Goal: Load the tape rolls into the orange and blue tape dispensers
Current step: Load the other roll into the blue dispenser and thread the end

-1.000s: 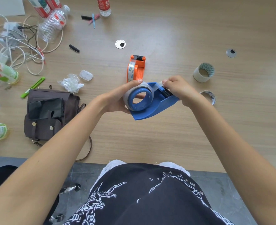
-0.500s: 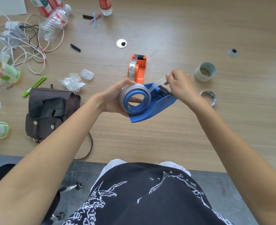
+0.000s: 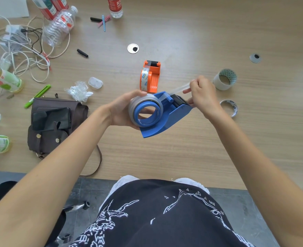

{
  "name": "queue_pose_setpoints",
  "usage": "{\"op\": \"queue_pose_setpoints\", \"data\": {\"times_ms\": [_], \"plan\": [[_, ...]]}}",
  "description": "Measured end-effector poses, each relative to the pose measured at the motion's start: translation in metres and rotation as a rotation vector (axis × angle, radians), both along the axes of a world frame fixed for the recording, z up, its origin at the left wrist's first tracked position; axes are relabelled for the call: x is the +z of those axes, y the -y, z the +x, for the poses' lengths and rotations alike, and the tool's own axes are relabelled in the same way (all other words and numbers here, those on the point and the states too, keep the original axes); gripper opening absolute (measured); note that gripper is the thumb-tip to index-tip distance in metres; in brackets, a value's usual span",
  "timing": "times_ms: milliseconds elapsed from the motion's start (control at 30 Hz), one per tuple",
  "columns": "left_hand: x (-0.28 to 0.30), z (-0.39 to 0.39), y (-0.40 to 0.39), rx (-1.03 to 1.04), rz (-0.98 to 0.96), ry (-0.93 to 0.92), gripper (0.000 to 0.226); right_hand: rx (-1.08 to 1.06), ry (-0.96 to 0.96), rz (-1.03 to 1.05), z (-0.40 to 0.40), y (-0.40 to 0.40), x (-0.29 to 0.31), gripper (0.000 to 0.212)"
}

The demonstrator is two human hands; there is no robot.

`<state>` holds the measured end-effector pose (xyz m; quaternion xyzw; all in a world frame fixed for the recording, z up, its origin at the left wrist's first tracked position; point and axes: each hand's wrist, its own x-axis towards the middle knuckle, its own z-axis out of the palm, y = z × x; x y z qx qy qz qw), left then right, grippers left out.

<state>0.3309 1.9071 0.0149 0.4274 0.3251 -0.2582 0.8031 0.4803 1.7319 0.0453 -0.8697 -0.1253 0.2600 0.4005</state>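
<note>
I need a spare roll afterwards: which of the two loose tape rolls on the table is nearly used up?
The thin tape ring just beyond the right wrist: little more than a bare hoop. The other tape roll, farther back, is visibly thicker.

Both forearms are bare, with no sleeves, watch or rings showing on the left hand or the right hand. The person wears a black garment over the lap, printed with thin white line drawings. Frayed white fabric shows at its upper edge.
</note>
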Motion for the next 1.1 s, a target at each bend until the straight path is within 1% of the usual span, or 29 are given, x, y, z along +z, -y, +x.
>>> {"op": "queue_pose_setpoints", "data": {"times_ms": [67,200,267,367,533,600,667,733,767,833,867,967,1100], "plan": [[0.000,0.000,-0.002,-0.007,0.001,-0.004,0.037,-0.007,-0.041,0.016,-0.002,0.000,0.000,0.017],[0.001,0.002,-0.002,-0.032,0.066,-0.030,0.046,-0.040,-0.068,0.048,-0.003,0.000,0.002,0.017],[0.001,0.004,0.000,-0.001,0.092,-0.020,0.043,-0.089,-0.112,0.083,-0.003,-0.001,0.004,0.019],[0.000,0.004,0.003,0.074,0.066,-0.007,0.037,-0.187,-0.181,0.147,-0.002,-0.003,0.005,0.020],[-0.002,0.004,0.009,0.120,0.016,0.035,0.034,-0.207,-0.002,0.160,-0.007,-0.006,0.010,0.018],[-0.002,0.004,0.010,0.121,-0.003,0.045,0.035,-0.224,0.032,0.208,-0.009,-0.005,0.016,0.023],[-0.002,0.003,0.010,0.116,-0.013,0.057,0.039,-0.214,0.077,0.272,-0.014,-0.005,0.023,0.021],[-0.002,0.003,0.009,0.121,-0.020,0.066,0.040,-0.166,0.138,0.325,-0.019,-0.003,0.026,0.010],[-0.001,0.003,0.009,0.130,-0.025,0.071,0.038,-0.129,0.171,0.337,-0.021,-0.001,0.028,0.011],[0.001,0.004,0.010,0.144,-0.040,0.083,0.034,-0.043,0.221,0.345,-0.023,0.001,0.031,0.024],[0.001,0.004,0.010,0.149,-0.046,0.089,0.034,0.002,0.240,0.341,-0.024,0.002,0.032,0.025],[0.001,0.005,0.009,0.159,-0.061,0.098,0.037,0.072,0.249,0.304,-0.029,0.004,0.035,0.026],[0.002,0.007,0.008,0.164,-0.085,0.103,0.041,0.042,0.205,0.279,-0.034,0.006,0.038,0.022]]}}
